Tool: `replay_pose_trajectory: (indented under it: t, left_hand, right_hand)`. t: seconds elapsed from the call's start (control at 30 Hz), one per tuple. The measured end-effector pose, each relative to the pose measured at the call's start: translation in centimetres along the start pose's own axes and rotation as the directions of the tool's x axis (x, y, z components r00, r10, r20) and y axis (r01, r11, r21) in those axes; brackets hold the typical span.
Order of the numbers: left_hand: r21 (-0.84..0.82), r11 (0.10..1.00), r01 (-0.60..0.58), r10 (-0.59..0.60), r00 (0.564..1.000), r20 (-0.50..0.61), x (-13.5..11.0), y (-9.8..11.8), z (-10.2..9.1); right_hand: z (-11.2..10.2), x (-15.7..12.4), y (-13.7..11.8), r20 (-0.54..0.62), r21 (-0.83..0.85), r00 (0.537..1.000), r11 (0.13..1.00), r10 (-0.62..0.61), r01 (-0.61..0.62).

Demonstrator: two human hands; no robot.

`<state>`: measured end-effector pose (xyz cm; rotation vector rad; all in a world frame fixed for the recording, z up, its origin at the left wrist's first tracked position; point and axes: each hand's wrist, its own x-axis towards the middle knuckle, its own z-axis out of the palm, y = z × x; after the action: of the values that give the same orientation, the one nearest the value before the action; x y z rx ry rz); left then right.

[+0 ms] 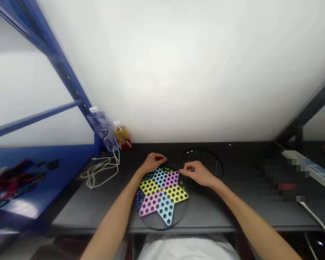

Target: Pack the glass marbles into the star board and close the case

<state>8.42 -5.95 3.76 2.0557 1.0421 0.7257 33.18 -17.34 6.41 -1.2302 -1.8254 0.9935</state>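
Note:
A round Chinese checkers board (165,199) with a six-pointed star of pink, yellow and blue holed panels lies near the table's front edge. Green marbles (182,185) and blue marbles (139,198) show in the sections around the star. My left hand (152,162) is at the board's far left edge, its fingers curled together; anything in them is hidden. Just beyond the far right edge, my right hand (196,171) is closed in a pinch. A small dark green spot shows among its fingers, too small to make out.
A clear round lid (216,162) lies behind my right hand. To the left are a coiled white cable (103,168), a clear bottle (101,126) and a yellow-liquid bottle (121,133). A power strip (311,169) and a blurred-out dark object are at right.

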Motion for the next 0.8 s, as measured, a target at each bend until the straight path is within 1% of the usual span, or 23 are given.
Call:
replay_pose_trajectory:
  t: [0.03,0.1,0.2,0.27,0.33,0.4,0.43,0.5,0.53,0.57,0.6,0.63,0.67,0.7,0.73,0.77,0.8]
  left_hand:
    - [-0.005,1.000,0.001,-0.001,1.000,0.001,0.0,0.0,0.0]
    - [-0.017,1.000,0.003,-0.003,1.000,0.001,0.0,-0.1,0.1]
    - [-0.023,1.000,0.015,-0.015,1.000,-0.002,0.0,-0.2,0.1]
    - [-0.022,1.000,0.022,-0.022,1.000,-0.005,0.0,-0.2,0.2]
    - [-0.023,1.000,0.014,-0.015,1.000,-0.006,0.0,-0.2,0.2]
    - [-0.025,1.000,-0.001,0.001,1.000,-0.003,0.0,-0.2,0.1]
    - [-0.023,1.000,-0.006,0.006,1.000,-0.003,0.0,-0.2,0.1]
    - [-0.015,1.000,-0.008,0.008,1.000,-0.005,0.1,-0.2,0.1]
    - [-0.011,1.000,-0.007,0.007,1.000,-0.006,0.1,-0.3,0.2]
    - [-0.007,1.000,-0.006,0.005,1.000,-0.007,0.1,-0.3,0.2]
    - [-0.004,1.000,-0.004,0.004,1.000,-0.007,0.1,-0.4,0.2]
    - [-0.002,1.000,-0.004,0.004,1.000,-0.004,0.2,-0.5,0.2]
    - [0.000,1.000,-0.004,0.004,1.000,-0.003,0.2,-0.5,0.2]
    - [0.002,1.000,-0.003,0.003,1.000,-0.003,0.2,-0.6,0.2]
    - [0.004,1.000,-0.001,0.001,1.000,-0.003,0.2,-0.6,0.2]
    - [0.006,1.000,0.001,-0.001,1.000,-0.001,0.2,-0.5,0.2]
    - [0.007,1.000,0.003,-0.003,1.000,0.001,0.2,-0.5,0.2]
  right_hand:
    - [0.1,-0.2,-0.3,0.017,-0.130,0.999,0.990,-0.050,0.052]
    - [0.3,-0.7,-0.9,0.091,-0.311,0.993,0.945,-0.079,0.104]
    - [0.3,-1.3,-1.5,0.187,-0.464,0.981,0.875,-0.053,0.136]
    - [0.5,-1.4,-1.7,0.216,-0.527,0.975,0.836,-0.042,0.153]
    - [0.8,-1.5,-1.7,0.235,-0.557,0.971,0.814,-0.035,0.165]
    - [0.9,-1.4,-1.6,0.233,-0.544,0.971,0.822,-0.047,0.170]
    - [0.9,-1.2,-1.5,0.218,-0.518,0.974,0.840,-0.057,0.165]
    - [0.5,-1.0,-1.3,0.141,-0.415,0.987,0.901,-0.071,0.124]
    - [0.2,-0.8,-1.1,0.091,-0.323,0.994,0.942,-0.061,0.088]
    - [-0.1,-0.7,-1.0,0.041,-0.192,0.998,0.980,-0.037,0.044]
    - [-0.5,-0.6,-0.9,0.004,-0.020,1.000,1.000,0.001,-0.001]
    - [-0.8,-0.5,-0.9,-0.008,0.175,0.999,0.984,0.044,-0.042]
    - [-1.1,-0.4,-0.8,0.004,0.364,0.997,0.928,0.082,-0.078]
    - [-1.2,-0.3,-0.7,0.035,0.519,0.994,0.848,0.107,-0.110]
    - [-1.3,-0.3,-0.7,0.069,0.624,0.991,0.769,0.119,-0.136]
    - [-1.2,-0.2,-0.6,0.097,0.679,0.988,0.717,0.123,-0.156]
    - [-0.9,-0.2,-0.6,0.116,0.690,0.985,0.703,0.129,-0.173]
